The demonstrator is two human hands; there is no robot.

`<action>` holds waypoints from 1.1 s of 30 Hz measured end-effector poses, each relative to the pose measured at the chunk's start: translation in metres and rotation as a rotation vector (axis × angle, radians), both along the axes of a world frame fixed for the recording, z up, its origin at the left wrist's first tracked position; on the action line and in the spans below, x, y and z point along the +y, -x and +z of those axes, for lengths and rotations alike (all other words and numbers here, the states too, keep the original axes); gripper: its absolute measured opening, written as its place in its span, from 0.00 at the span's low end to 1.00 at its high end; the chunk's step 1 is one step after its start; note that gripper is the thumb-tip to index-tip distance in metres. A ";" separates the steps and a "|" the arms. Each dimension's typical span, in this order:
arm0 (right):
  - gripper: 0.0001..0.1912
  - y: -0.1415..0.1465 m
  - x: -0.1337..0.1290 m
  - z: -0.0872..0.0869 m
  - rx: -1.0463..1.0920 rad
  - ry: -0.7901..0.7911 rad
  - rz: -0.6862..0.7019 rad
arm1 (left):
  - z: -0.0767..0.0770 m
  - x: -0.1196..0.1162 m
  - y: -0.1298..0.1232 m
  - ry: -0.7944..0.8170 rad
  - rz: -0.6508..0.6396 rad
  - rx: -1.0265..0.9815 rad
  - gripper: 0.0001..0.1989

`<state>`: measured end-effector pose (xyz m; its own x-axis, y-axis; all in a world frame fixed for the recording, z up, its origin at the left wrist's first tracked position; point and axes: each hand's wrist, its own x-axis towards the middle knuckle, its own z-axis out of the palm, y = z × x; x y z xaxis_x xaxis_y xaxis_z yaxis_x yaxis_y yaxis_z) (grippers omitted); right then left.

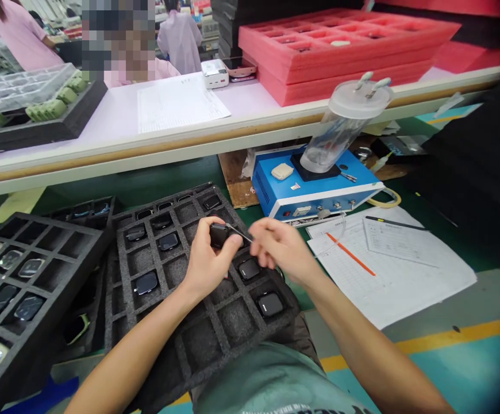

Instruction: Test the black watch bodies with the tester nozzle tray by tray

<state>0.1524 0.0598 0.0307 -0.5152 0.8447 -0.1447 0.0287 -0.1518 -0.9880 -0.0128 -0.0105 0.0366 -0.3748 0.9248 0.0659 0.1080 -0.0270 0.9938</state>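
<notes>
Head view: your left hand [209, 256] clasps a black device [219, 236], likely steadying it for the thin tool [242, 232] your right hand [282, 247] pinches.

Shirt [261, 376]: a small printed line at the bottom edge, seemingly with "BREATH" in it; bigger dark letters beneath, cut off by the edge and not readable.
Shelf sheet [176, 109]: a short heading over fine rows of print, too small to read.
Lower papers [418, 287]: ruled grids and lines of print, unreadable.
Blue box [271, 187]: a small white label [296, 186] on top, illegible.
Dark pack [399, 145]: pale lettering, too blurred to tell.
Watches [270, 305]: small white marks, unreadable.
</notes>
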 end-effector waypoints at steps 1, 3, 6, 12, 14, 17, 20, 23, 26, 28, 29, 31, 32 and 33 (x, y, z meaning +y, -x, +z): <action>0.25 -0.017 -0.004 -0.004 -0.036 0.001 -0.047 | 0.000 -0.001 0.000 0.012 0.024 0.088 0.15; 0.29 -0.055 -0.013 -0.015 -0.163 0.020 -0.124 | -0.001 -0.003 0.001 0.022 0.057 0.249 0.13; 0.34 -0.101 -0.025 -0.036 -0.408 0.196 -0.174 | -0.003 -0.006 0.003 0.005 0.061 0.344 0.09; 0.22 -0.091 -0.035 -0.055 0.109 0.343 -0.392 | -0.008 -0.004 0.009 0.012 0.060 0.113 0.12; 0.16 -0.075 -0.030 -0.046 0.314 0.271 -0.439 | -0.011 0.001 0.013 -0.002 0.047 -0.111 0.14; 0.12 -0.053 -0.019 -0.026 0.439 0.136 -0.380 | -0.015 0.007 0.019 -0.053 0.024 -0.395 0.15; 0.10 -0.029 -0.014 -0.013 0.476 0.060 -0.331 | -0.016 0.009 0.024 -0.065 0.011 -0.443 0.19; 0.10 0.000 -0.013 -0.011 0.451 -0.010 -0.303 | -0.015 0.009 0.024 -0.059 0.000 -0.384 0.23; 0.08 0.024 -0.010 -0.014 0.389 -0.127 -0.263 | -0.014 0.007 0.023 -0.055 -0.032 -0.326 0.27; 0.06 0.033 -0.008 -0.014 0.356 -0.215 -0.256 | -0.012 0.006 0.021 -0.044 -0.063 -0.299 0.28; 0.06 0.036 -0.007 -0.014 0.342 -0.255 -0.260 | -0.012 0.005 0.021 -0.040 -0.074 -0.288 0.28; 0.07 0.039 -0.007 -0.013 0.335 -0.310 -0.282 | -0.011 0.004 0.019 -0.034 -0.090 -0.275 0.28; 0.08 0.040 -0.008 -0.013 0.342 -0.325 -0.294 | -0.011 0.004 0.019 -0.031 -0.093 -0.270 0.28; 0.09 0.040 -0.009 -0.013 0.353 -0.335 -0.304 | -0.012 0.003 0.018 -0.029 -0.094 -0.266 0.28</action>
<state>0.1126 0.0507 0.0182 -0.2101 0.9326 0.2934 -0.3078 0.2218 -0.9253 -0.0309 -0.0071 0.0250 -0.2948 0.9556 0.0036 -0.1607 -0.0532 0.9856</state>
